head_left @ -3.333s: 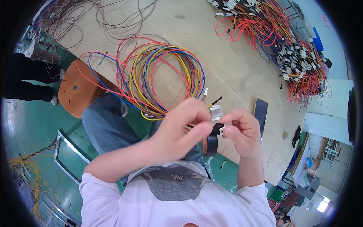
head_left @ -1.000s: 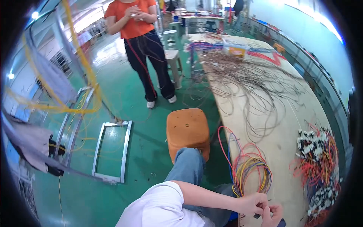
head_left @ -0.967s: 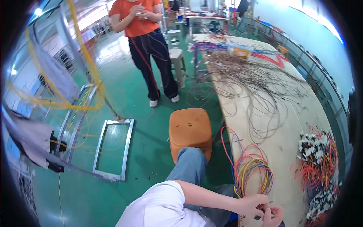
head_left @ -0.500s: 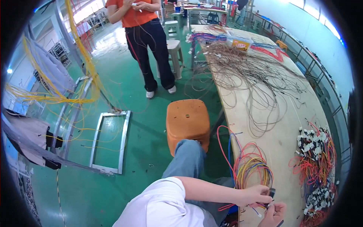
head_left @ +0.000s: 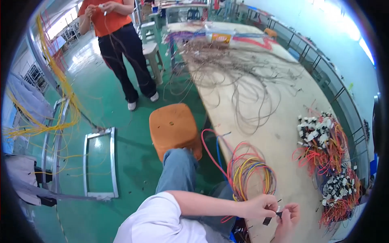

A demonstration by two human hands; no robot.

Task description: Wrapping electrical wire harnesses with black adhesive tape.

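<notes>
Pinching with the left hand (head_left: 261, 205), thumb and fingertips drawn together, a small black-and-white connector end (head_left: 279, 212). Gripping the same piece from the opposite side with the right hand (head_left: 288, 217), with fingers curled and tips close to those of the left. Just below the left fingers, a flat black object (head_left: 267, 221), too small to identify; cannot tell whether held or merely touched. All of this over the near edge of the bench (head_left: 279, 137). Just beyond the left hand, lying on the bench, a coil of red, yellow and blue wires (head_left: 240, 178), with a red loop hanging past the edge. Across to the right, two heaps of wire harnesses, a farther one (head_left: 320, 131) and a nearer one (head_left: 340, 190), both tipped with white connectors. Farther along, tangled grey-brown wires (head_left: 259, 87) and a clear plastic tub (head_left: 221, 37) with a yellow label. Left of the bench, on the green floor (head_left: 133, 174), an orange stool (head_left: 172, 125) and a rectangular metal frame (head_left: 114, 162). Beyond, standing, a co-worker in an orange top (head_left: 107, 22).
</notes>
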